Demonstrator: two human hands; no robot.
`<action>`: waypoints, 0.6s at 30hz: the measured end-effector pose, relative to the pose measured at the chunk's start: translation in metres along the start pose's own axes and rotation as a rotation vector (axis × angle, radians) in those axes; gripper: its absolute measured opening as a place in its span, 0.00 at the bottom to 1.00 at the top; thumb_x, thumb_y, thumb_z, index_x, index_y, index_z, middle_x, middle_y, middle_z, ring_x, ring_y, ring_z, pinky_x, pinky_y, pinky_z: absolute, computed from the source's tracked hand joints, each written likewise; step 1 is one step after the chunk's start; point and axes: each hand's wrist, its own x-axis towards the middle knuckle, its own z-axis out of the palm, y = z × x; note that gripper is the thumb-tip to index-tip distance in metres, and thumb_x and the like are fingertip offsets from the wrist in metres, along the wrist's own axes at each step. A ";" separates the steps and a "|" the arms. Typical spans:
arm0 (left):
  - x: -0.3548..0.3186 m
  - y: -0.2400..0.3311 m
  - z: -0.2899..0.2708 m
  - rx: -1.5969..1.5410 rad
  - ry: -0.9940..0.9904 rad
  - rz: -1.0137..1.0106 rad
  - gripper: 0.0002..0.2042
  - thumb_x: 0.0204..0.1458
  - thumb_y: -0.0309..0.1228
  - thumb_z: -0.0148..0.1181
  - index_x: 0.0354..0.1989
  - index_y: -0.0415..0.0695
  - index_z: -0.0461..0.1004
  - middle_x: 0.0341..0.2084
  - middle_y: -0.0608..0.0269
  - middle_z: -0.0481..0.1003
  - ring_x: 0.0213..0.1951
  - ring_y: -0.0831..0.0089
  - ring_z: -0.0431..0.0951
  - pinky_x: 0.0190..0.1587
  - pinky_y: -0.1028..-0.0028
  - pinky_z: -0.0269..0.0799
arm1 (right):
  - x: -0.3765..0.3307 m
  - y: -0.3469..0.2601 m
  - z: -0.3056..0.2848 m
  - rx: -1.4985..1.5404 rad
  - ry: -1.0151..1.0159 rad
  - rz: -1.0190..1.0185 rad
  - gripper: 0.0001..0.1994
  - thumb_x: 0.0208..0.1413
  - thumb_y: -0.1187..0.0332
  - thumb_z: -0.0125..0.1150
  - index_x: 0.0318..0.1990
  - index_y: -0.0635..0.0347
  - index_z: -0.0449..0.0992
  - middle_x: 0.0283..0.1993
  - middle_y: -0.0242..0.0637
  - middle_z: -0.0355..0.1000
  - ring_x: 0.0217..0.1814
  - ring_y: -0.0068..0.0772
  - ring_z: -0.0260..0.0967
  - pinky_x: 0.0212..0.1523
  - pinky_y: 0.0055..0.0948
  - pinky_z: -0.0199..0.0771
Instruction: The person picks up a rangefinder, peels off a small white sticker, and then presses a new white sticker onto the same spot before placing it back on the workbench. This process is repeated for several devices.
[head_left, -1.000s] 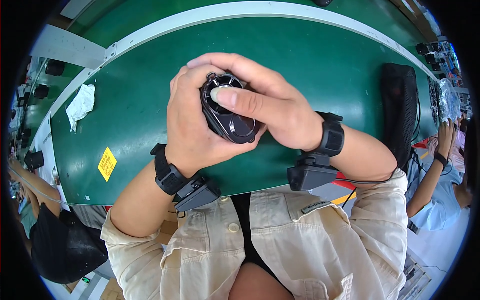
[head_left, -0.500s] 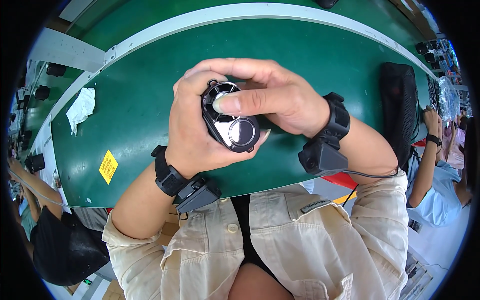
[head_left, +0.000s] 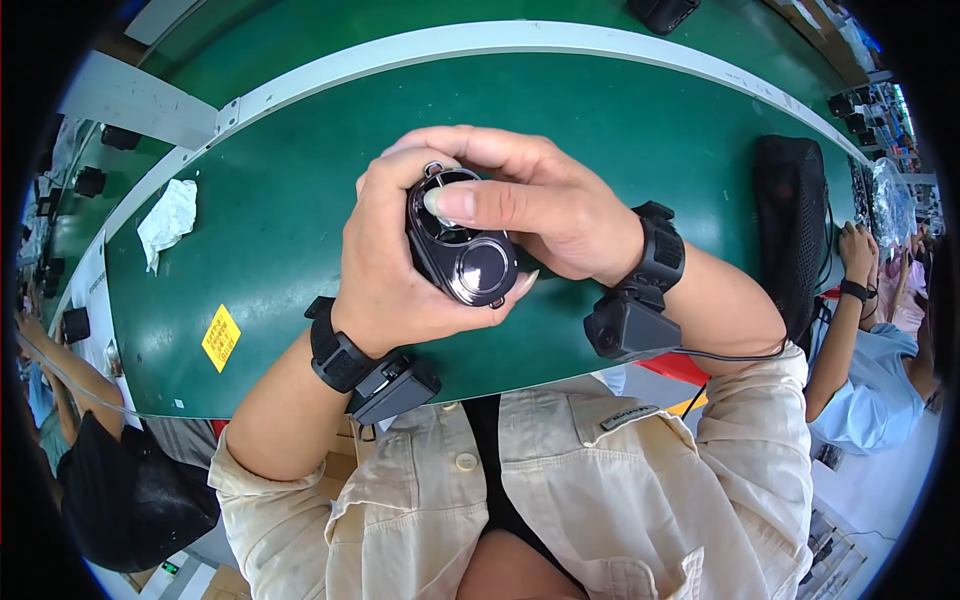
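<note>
A small oval device (head_left: 462, 262), black and glossy, is held above the table. One end has a round ring with spoke-like bars; a shiny mirror-like disc sits at the other, and a small loop sticks out at the ring end. My left hand (head_left: 385, 255) wraps round its left side and underside, with the thumb at its near end. My right hand (head_left: 565, 205) comes from the right, its thumb pressed onto the spoked ring. The right fingers curl round the far side, over the left fingers. The device's underside is hidden.
On the green table (head_left: 300, 200) lie a crumpled white wrapper (head_left: 167, 222) and a yellow note (head_left: 221, 338). A black mesh pouch (head_left: 792, 230) with a cable is at the right. A white rail (head_left: 500, 38) runs along the far edge. Other people sit at both sides.
My right thumb has slid slightly left and up on the spoked ring. Both hands still hold the device, tilted a little differently. The whole view has shifted slightly.
</note>
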 end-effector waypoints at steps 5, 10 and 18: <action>-0.005 -0.004 0.000 -0.043 0.009 -0.027 0.44 0.24 0.36 0.81 0.52 0.42 0.60 0.44 0.54 0.69 0.42 0.61 0.75 0.43 0.67 0.72 | -0.003 -0.005 0.010 -0.172 0.066 -0.024 0.21 0.61 0.67 0.56 0.59 0.66 0.67 0.53 0.38 0.70 0.55 0.25 0.67 0.57 0.27 0.67; 0.002 -0.002 -0.001 -0.039 0.023 -0.006 0.44 0.24 0.36 0.81 0.52 0.41 0.59 0.43 0.53 0.69 0.40 0.62 0.76 0.41 0.68 0.74 | 0.001 -0.001 0.006 -0.172 0.069 -0.074 0.21 0.61 0.66 0.56 0.59 0.66 0.66 0.51 0.36 0.70 0.54 0.24 0.67 0.56 0.26 0.67; 0.000 -0.003 -0.002 -0.026 -0.014 0.036 0.43 0.24 0.36 0.81 0.51 0.40 0.59 0.41 0.54 0.70 0.39 0.63 0.77 0.40 0.68 0.74 | -0.001 0.002 0.005 -0.060 0.046 -0.041 0.22 0.61 0.66 0.57 0.60 0.65 0.66 0.52 0.36 0.70 0.54 0.25 0.69 0.55 0.27 0.69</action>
